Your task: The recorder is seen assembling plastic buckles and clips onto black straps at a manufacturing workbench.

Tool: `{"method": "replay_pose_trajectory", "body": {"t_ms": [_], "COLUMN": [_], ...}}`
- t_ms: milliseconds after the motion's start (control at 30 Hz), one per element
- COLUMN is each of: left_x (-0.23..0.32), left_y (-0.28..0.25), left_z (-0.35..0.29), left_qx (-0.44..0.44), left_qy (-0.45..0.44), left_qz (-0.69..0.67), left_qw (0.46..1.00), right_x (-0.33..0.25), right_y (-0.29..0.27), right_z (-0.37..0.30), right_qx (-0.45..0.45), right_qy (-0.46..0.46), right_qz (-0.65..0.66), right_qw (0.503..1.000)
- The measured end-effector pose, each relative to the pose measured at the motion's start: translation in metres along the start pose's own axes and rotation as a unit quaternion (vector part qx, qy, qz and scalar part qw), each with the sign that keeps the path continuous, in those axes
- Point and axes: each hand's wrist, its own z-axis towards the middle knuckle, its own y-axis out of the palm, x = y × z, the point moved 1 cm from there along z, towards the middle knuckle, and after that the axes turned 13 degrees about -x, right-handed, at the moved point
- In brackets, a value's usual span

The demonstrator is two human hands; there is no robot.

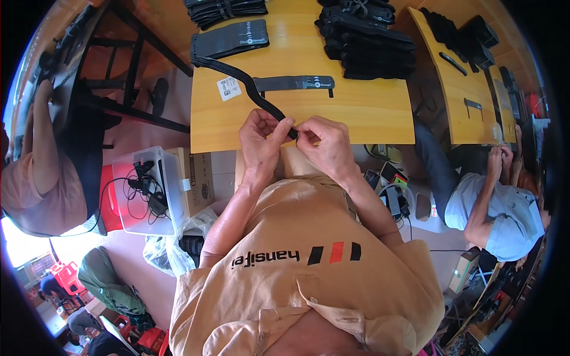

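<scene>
Two nearly closed hands (pixel 261 145) pinch a black strip (pixel 253 90) at a yellow table (pixel 368 118), pinkish floor (pixel 133 261) below.

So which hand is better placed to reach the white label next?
Probably the left hand: it's nearer the white label, which lies toward the left of the table. The right hand is farther off. Both are busy with the ribbed black band.

And it's a workshop, clearly: black bands (pixel 377 52) heaped on the desk (pixel 380 113), a second desk (pixel 454 98) with a co-worker (pixel 493 207) at it, a bin (pixel 124 219) of cables (pixel 155 199), red seats (pixel 69 279) behind!
</scene>
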Motion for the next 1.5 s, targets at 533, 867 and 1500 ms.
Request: {"method": "replay_pose_trajectory", "body": {"t_ms": [533,867,1500], "left_x": [0.003,0.004,0.002], "left_y": [-0.002,-0.009,-0.014], "left_z": [-0.004,-0.005,-0.002], "left_qx": [-0.064,-0.135,-0.113], "left_qy": [-0.03,-0.034,-0.054], "left_qz": [-0.001,0.036,-0.017], "left_qw": [0.998,0.99,0.992], "right_x": [-0.007,-0.008,-0.002], "right_y": [-0.004,-0.01,-0.002], "right_z": [0.001,0.005,-0.002], "right_qx": [0.01,-0.028,0.003], "right_qy": [-0.029,-0.053,-0.081], "right_qz": [-0.105,-0.074,-0.065], "right_qw": [0.994,0.995,0.995]}}
